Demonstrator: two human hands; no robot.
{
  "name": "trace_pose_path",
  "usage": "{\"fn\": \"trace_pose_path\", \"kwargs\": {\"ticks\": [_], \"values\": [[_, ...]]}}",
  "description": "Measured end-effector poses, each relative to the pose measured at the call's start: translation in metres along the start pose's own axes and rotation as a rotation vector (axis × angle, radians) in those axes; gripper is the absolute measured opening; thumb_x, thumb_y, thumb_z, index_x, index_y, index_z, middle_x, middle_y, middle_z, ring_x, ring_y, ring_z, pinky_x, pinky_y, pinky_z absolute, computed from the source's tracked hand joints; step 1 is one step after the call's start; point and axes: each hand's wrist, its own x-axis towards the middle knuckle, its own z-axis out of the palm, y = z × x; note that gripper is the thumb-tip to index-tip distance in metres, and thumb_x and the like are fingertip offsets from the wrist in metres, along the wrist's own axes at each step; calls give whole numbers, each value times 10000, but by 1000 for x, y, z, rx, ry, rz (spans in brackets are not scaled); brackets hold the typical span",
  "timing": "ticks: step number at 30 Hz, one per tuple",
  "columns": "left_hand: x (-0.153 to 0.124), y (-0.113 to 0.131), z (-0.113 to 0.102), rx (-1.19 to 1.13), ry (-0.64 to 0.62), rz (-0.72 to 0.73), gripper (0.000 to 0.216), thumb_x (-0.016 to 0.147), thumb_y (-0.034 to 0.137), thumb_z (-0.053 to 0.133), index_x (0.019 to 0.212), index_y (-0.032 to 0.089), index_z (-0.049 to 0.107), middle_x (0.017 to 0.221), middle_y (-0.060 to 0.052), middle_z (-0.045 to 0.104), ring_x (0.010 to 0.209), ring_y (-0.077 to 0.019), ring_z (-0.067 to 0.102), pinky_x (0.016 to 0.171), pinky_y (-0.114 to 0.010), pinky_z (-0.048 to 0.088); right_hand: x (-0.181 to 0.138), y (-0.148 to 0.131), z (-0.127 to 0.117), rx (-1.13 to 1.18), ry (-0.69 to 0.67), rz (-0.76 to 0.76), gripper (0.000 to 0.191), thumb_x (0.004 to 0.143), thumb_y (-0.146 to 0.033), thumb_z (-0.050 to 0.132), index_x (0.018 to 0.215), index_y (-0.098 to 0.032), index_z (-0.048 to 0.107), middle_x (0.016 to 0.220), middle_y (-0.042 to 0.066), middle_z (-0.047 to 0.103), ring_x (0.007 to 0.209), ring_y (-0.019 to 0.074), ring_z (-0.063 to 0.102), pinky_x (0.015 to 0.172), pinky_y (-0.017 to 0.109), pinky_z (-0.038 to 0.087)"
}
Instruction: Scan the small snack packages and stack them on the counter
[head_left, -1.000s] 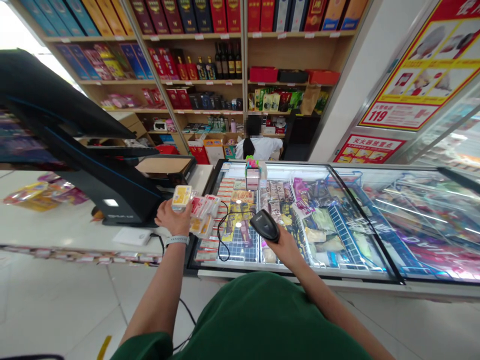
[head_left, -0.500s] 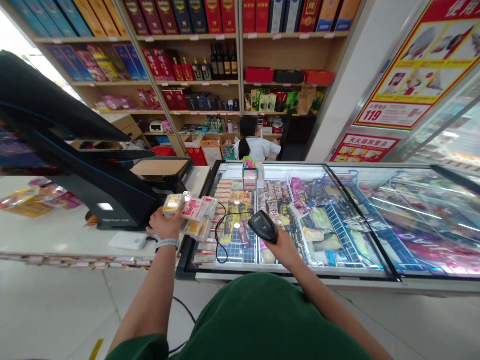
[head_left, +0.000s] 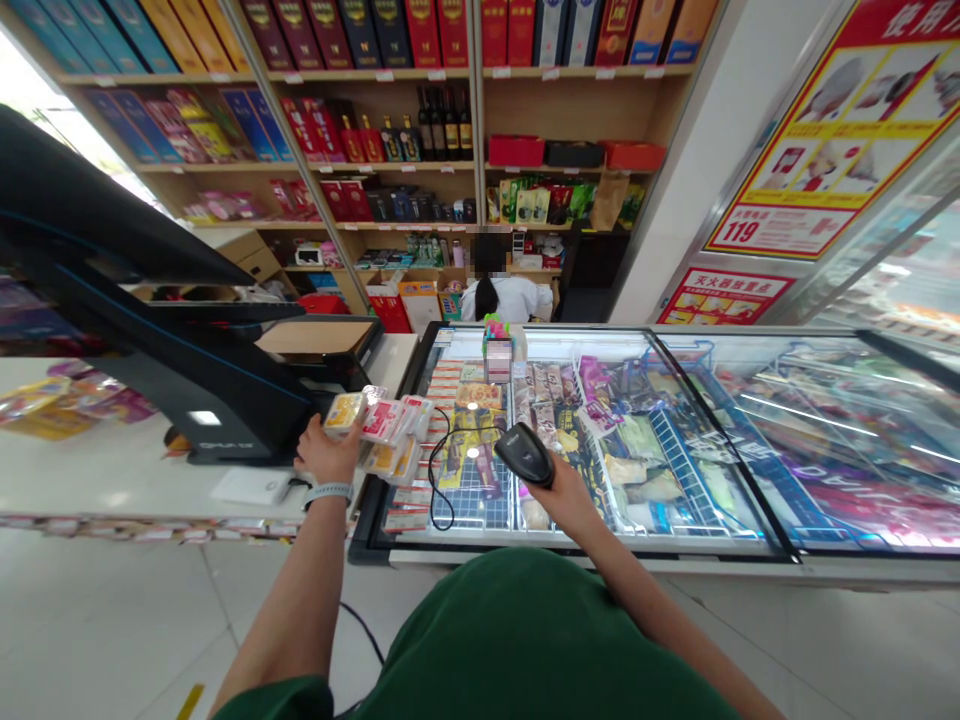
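My left hand (head_left: 328,452) is closed around a small clear pack with yellow contents (head_left: 346,411), at the counter's right end. Just right of it lies a pile of similar packs, a red-and-white labelled pack (head_left: 382,420) on top and a yellow one (head_left: 384,457) lower down. In my right hand (head_left: 564,493) is a black barcode scanner (head_left: 526,455), held above the glass top of the chest freezer (head_left: 472,512) with its head towards the left. A thin black cable (head_left: 433,477) loops over the glass beside the scanner.
A black checkout terminal (head_left: 247,400) stands on the white counter (head_left: 135,480) at left, near a white flat box (head_left: 251,485). Beyond the freezer a person in white (head_left: 502,298) faces shelves of boxed goods (head_left: 375,190). A small stand with a colourful toy (head_left: 498,355) sits on the freezer.
The view has shifted very slightly. Both hands keep their grip and almost their place, and the person beyond the freezer has turned a little.
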Motion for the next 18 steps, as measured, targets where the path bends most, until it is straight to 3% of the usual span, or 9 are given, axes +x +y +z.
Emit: {"fn": "trace_pose_path", "kwargs": {"ticks": [8,18], "values": [[-1,17,-9,-70,92,64,648,852,528,444,1365,134,408,1311,-212,477,1227,-382,407,1009,-609,248,0,3,0,-6,10,1,354,718,-222,640,1070,-186,620,996,77,713,924,266,666,803,366,508],[-5,55,-27,-136,106,240,577,890,490,418,1371,171,417,1353,-174,467,1270,-329,397,1062,-549,211,-3,-2,-2,5,14,-10,336,726,-194,620,1062,-184,612,960,69,710,906,254,663,794,347,505]]}}
